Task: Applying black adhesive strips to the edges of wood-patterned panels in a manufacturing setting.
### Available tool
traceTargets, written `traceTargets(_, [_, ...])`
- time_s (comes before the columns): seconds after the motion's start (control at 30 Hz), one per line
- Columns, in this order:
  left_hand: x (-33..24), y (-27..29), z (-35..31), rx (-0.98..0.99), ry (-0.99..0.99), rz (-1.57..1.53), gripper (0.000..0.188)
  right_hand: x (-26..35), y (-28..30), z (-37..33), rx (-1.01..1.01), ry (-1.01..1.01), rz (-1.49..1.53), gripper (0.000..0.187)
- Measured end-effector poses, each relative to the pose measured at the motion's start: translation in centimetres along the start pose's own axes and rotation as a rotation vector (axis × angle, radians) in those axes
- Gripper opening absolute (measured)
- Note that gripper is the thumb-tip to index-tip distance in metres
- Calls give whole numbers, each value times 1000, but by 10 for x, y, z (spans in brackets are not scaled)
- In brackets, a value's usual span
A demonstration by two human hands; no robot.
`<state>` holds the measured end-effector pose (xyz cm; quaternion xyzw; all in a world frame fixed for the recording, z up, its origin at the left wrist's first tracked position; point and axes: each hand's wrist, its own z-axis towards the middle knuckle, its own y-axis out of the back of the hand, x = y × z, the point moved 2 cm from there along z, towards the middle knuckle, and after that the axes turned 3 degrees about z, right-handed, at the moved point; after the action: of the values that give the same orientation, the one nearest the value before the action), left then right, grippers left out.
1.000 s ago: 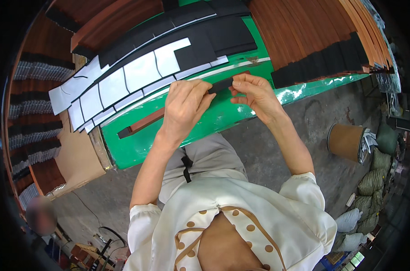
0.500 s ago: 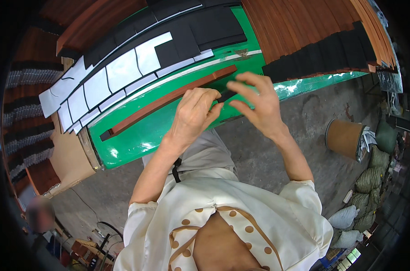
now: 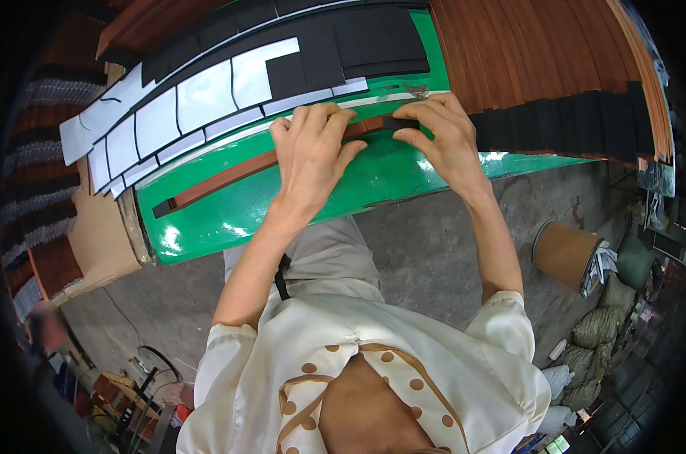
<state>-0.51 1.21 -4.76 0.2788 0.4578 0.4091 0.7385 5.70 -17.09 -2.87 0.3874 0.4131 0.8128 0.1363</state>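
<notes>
A long reddish-brown wooden strip (image 3: 229, 175) lies slantwise on the green tabletop (image 3: 207, 227), its left end covered by a black piece (image 3: 164, 207). My left hand (image 3: 310, 155) is over the strip near its right part, fingers on the far side and thumb on the near side. At the strip's right end, my right hand (image 3: 445, 140) pinches a small black piece (image 3: 400, 123) between fingers and thumb, against the wood. My hands partly hide that end.
Black sheets (image 3: 381, 45) and white sheets (image 3: 207, 91) lie in overlapping rows behind the strip. Many black-ended wooden strips (image 3: 540, 60) are stacked at right, with more stacks (image 3: 55, 189) at left. A brown drum (image 3: 564, 253) stands on the floor near filled sacks (image 3: 604, 321).
The black piece has gone from between my hands to the strip's right end, with my right hand on it. My left hand has moved up over the strip. The view has shifted slightly.
</notes>
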Motion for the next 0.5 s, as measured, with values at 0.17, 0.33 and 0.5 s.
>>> traceTargets(0.17, [1, -16, 0, 22, 90, -11, 27, -7, -7, 12, 40, 4, 77, 26])
traceTargets(0.33, [-2, -17, 3, -3, 115, -19, 17, -12, -14, 11, 52, 13, 121, 20])
traceTargets(0.5, [-1, -18, 3, -21, 112, -13, 16, -11, -16, 12, 51, 2, 133, 21])
